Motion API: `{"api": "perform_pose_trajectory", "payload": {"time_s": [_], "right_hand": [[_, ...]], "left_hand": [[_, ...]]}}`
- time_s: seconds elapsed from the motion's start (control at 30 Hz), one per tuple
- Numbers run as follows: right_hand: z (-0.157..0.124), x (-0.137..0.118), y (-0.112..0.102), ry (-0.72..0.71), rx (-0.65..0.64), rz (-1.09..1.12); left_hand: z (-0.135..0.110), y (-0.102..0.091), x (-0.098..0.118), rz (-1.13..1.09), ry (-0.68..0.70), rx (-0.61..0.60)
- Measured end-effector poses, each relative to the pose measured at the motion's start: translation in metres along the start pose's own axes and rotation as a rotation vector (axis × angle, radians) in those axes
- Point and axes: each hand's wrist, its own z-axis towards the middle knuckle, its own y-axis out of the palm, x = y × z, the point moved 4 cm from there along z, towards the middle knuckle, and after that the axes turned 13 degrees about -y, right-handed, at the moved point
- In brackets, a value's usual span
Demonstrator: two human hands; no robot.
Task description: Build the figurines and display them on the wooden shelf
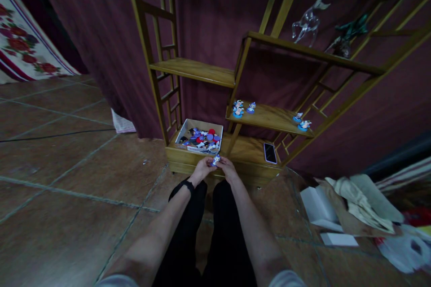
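Note:
Between my two hands is a small white and purple figurine point(216, 159), held upright by the fingertips. My left hand point(202, 168) grips it from the left, and my right hand point(227, 168) pinches it from the other side. Just beyond them, a shallow cardboard box point(220, 136) full of mixed figurines with red, purple and black bases rests on the low cabinet top. On the middle shelf point(269, 116) stand several similar figurines: a purple-based one point(251, 107), blue-based ones point(238, 111) at its left end, and more point(305, 125) at its right end.
A phone point(270, 153) lies on the cabinet top to the right. Higher up, a clear glass horse point(308, 22) and a dark green ornament point(350, 36) occupy the upper shelf. White boxes point(319, 208), cloth point(363, 202) and plastic bags sit on the floor at right.

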Motion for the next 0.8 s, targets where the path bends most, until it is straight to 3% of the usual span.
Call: {"api": "perform_pose_trajectory", "payload": {"time_s": [0.23, 0.43, 0.8], "right_hand": [[-0.0003, 0.0015, -0.0017, 0.029, -0.010, 0.013], [0.0023, 0.0061, -0.0044, 0.039, 0.002, 0.004], [0.0033, 0.0059, -0.0022, 0.067, -0.038, 0.027]], "left_hand": [[0.0037, 0.0004, -0.0040, 0.032, 0.001, -0.007], [0.0055, 0.0028, -0.0056, -0.013, -0.011, -0.081], [0.0083, 0.0024, -0.0075, -0.052, 0.002, -0.010]]}}
